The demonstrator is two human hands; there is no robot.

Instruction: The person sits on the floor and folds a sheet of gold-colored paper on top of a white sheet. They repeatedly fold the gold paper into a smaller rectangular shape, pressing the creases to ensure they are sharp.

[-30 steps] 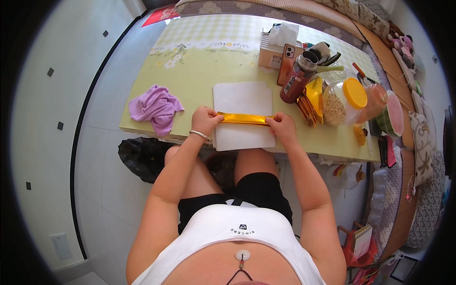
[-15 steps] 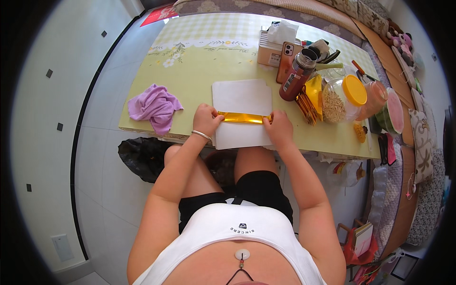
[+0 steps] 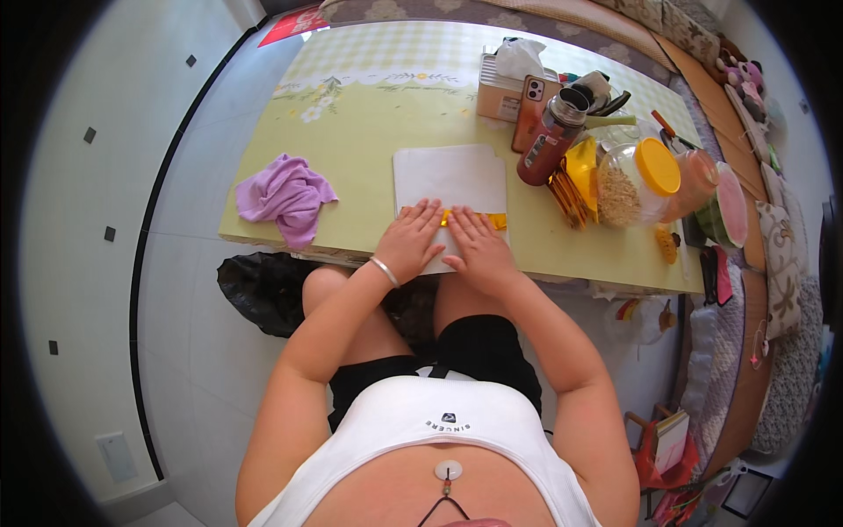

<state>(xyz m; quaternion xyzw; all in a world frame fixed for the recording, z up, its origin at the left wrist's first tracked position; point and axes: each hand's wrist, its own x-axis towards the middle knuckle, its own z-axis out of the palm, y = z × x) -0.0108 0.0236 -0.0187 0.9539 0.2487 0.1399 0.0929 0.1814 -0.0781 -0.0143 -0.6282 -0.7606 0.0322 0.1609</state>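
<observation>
A shiny gold foil strip [image 3: 497,220] lies across a stack of white paper sheets [image 3: 446,171] at the table's front edge. Both palms face down on it. My left hand [image 3: 411,237] rests over the strip's left half, fingers stretched forward. Beside it my right hand [image 3: 482,249] lies flat on the right half, its fingers extended too. Only a bit of gold between my fingertips and the strip's right end show; my hands hide the rest. Neither hand grips anything.
A crumpled purple cloth [image 3: 285,198] lies at the left of the table [image 3: 369,123]. To the right stand a dark red bottle [image 3: 549,145], a phone [image 3: 532,110], a tissue box [image 3: 499,95], gold packets [image 3: 571,198], a yellow-lidded jar [image 3: 628,184] and cut watermelon [image 3: 724,211].
My hands have let go of the strip's two ends and moved inward. They now lie flat, side by side, on top of the strip and paper.
</observation>
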